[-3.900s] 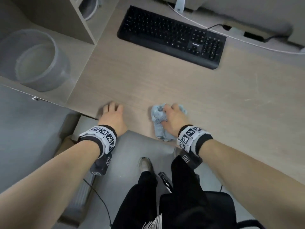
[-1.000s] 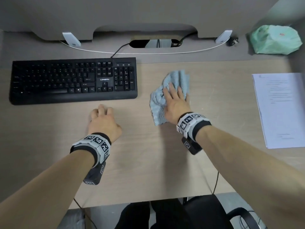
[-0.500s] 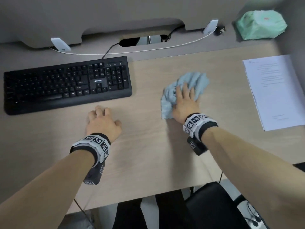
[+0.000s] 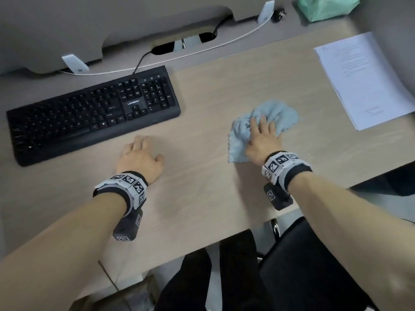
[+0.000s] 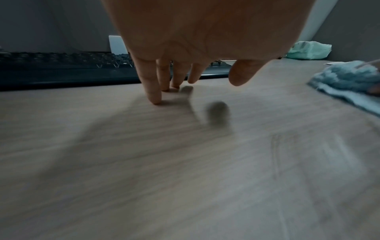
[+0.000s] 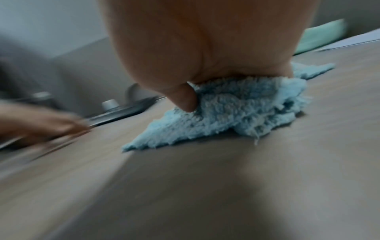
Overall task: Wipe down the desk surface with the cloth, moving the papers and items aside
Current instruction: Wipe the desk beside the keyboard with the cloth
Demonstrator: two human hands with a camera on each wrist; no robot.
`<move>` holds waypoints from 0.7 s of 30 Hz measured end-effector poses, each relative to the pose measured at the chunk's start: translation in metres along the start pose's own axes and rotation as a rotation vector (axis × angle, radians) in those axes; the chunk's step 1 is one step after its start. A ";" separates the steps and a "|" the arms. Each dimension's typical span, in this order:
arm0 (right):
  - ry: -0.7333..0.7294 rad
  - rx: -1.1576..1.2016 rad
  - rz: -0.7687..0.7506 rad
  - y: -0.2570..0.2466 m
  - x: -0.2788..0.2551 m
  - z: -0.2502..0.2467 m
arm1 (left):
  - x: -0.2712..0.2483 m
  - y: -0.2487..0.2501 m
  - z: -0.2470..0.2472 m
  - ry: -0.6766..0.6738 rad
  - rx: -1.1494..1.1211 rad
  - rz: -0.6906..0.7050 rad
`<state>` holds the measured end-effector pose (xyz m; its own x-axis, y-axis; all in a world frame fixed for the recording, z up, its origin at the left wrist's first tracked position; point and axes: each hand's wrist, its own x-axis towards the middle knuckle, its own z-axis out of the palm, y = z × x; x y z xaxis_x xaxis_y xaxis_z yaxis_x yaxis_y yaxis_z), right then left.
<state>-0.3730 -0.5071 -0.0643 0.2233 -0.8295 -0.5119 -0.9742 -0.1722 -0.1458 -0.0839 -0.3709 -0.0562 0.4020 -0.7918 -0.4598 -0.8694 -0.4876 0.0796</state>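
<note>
A fluffy light-blue cloth (image 4: 277, 115) lies bunched on the wooden desk (image 4: 202, 198), right of centre. My right hand (image 4: 261, 141) presses flat on top of it, fingers spread and fairly straight. In the right wrist view the thumb (image 6: 185, 102) pushes into the side of the cloth (image 6: 236, 113). My left hand (image 4: 139, 157) rests on bare desk just in front of the black keyboard (image 4: 89, 113), holding nothing. Its fingertips (image 5: 154, 95) touch the wood. A stack of white papers (image 4: 363, 79) lies at the far right, close beyond the cloth.
A green packet (image 4: 325, 6) sits at the back right corner. A white cable (image 4: 202, 50) runs along the back behind the keyboard. The desk's front edge is near my wrists, with a black chair (image 4: 303, 265) below it.
My right hand has slid the cloth to the right, away from the keyboard and toward the papers. The left hand has stayed in front of the keyboard.
</note>
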 end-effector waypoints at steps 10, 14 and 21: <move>-0.025 -0.082 -0.282 -0.006 -0.089 0.065 | -0.031 -0.011 0.023 0.093 -0.029 0.145; 0.057 0.022 0.058 0.012 -0.087 0.060 | -0.057 -0.008 0.031 0.112 -0.029 0.178; -0.111 -0.173 -0.525 -0.072 -0.163 0.116 | -0.074 -0.014 0.044 -0.029 -0.019 0.239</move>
<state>-0.3355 -0.2976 -0.0687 0.6726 -0.5495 -0.4957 -0.7204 -0.6394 -0.2688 -0.1142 -0.2887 -0.0623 0.1767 -0.8746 -0.4515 -0.9332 -0.2947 0.2056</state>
